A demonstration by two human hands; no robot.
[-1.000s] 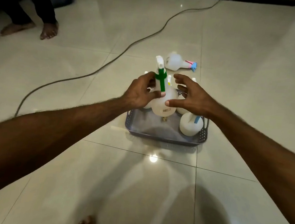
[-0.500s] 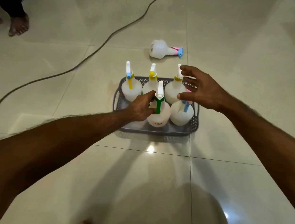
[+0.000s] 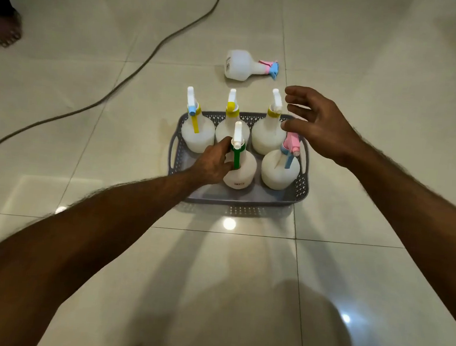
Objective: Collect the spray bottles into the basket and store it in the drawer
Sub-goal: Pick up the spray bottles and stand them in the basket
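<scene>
Basket point(image 3: 300, 191) perforated grey plastic, five round white bottles upright | left hand point(image 3: 213, 164) grips green-trigger bottle point(image 3: 240, 168) neck | right hand point(image 3: 316, 128) spread, empty | beyond it pink-nozzle bottle point(image 3: 242, 65) lies on glossy floor point(image 3: 380, 239)

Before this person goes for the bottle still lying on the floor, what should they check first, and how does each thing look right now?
1. White spray bottle with green trigger upright in the grey perforated plastic basket: ok.
2. Left hand off that bottle: not ok, it grips it.
3. Right hand free: ok, open, holding nothing.
4. White spray bottle with pink and blue nozzle on the floor within clear path: ok.
5. Free spot in the basket: ok, front left corner.
</scene>
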